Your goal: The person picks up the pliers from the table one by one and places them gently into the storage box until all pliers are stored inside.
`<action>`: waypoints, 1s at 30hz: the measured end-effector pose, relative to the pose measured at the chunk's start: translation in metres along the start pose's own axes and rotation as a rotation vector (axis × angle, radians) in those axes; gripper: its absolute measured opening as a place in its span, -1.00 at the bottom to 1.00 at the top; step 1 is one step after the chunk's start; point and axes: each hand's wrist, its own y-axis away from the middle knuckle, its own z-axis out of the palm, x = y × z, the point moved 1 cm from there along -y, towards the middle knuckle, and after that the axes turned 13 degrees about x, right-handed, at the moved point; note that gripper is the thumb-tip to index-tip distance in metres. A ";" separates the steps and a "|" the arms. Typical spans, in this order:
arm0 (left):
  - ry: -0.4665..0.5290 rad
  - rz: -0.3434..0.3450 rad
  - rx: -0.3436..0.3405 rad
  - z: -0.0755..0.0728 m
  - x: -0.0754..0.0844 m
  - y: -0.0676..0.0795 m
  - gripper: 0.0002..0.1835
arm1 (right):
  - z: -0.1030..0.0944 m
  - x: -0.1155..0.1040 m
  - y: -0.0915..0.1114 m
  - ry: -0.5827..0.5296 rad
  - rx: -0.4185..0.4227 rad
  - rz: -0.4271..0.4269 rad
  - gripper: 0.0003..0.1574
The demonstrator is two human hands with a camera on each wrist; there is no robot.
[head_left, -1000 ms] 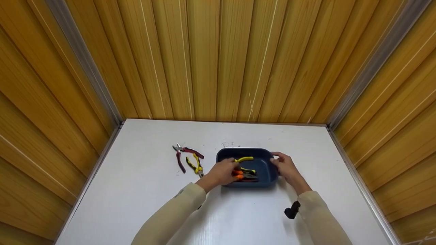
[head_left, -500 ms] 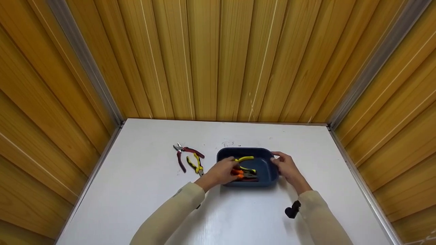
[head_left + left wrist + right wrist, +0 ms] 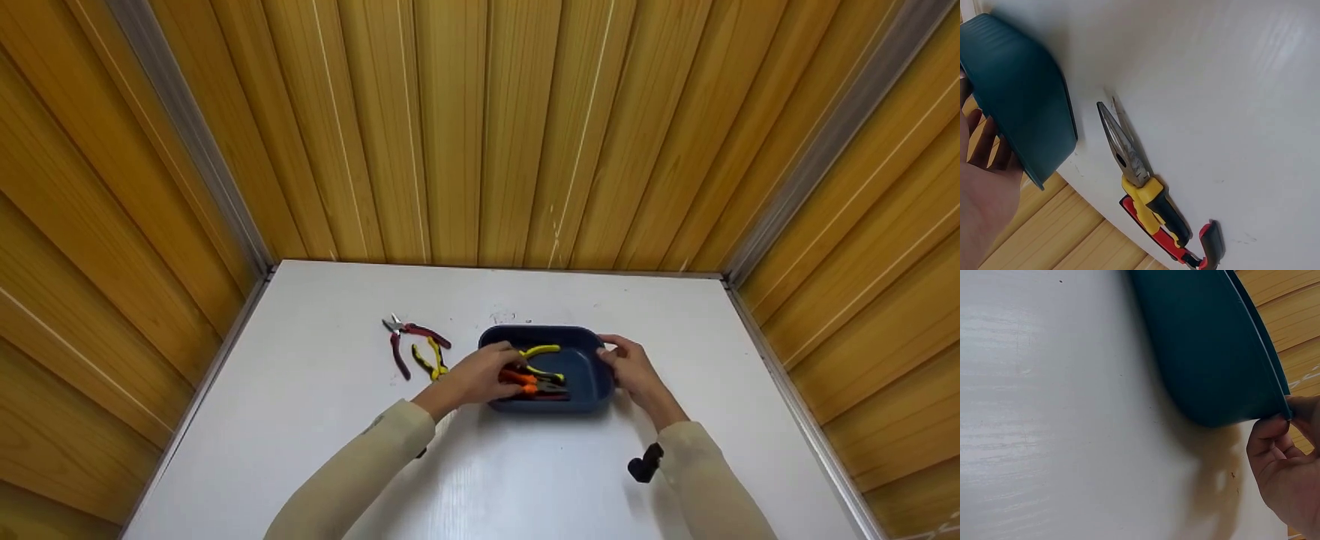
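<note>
A dark blue plastic bin (image 3: 585, 405) holds orange-handled pliers (image 3: 529, 381), yellow-and-black-handled pliers (image 3: 543, 349) and a dark red handle low down. My left hand (image 3: 480, 375) reaches over the bin's left side, its fingers loosely bent about the orange handles; part of those handles is hidden. In the left wrist view, the fingers (image 3: 985, 140) hang spread over the rim. Thumb and fingers of my right hand (image 3: 1292, 467) pinch the rim at the bin's right end. Left of the bin lie yellow-and-black needle-nose pliers (image 3: 1140, 191) and spread diagonal cutters (image 3: 426, 335) with dark red handles.
The white table (image 3: 555, 480) ends at a yellow wood-look wall (image 3: 480, 150) behind and at the sides. Grey metal strips (image 3: 795, 390) run along its edges. A black device (image 3: 643, 463) sits at the right sleeve.
My left hand has slid slightly left, so more of the orange handles shows while those pliers stay in place. My right hand and the bin have stayed put.
</note>
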 end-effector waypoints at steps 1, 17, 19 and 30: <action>0.006 0.001 0.003 -0.002 -0.001 0.001 -0.50 | 0.000 0.000 0.000 0.002 0.002 0.000 -0.48; -0.016 -0.020 0.064 -0.047 -0.027 0.018 -0.45 | -0.002 -0.003 0.002 0.026 0.006 -0.028 -0.51; -0.022 -0.011 0.074 -0.051 -0.030 0.020 -0.44 | -0.001 -0.004 0.003 0.030 0.000 -0.029 -0.50; -0.044 -0.011 0.096 -0.064 -0.044 0.028 -0.43 | -0.001 -0.004 0.004 0.015 -0.018 -0.020 -0.46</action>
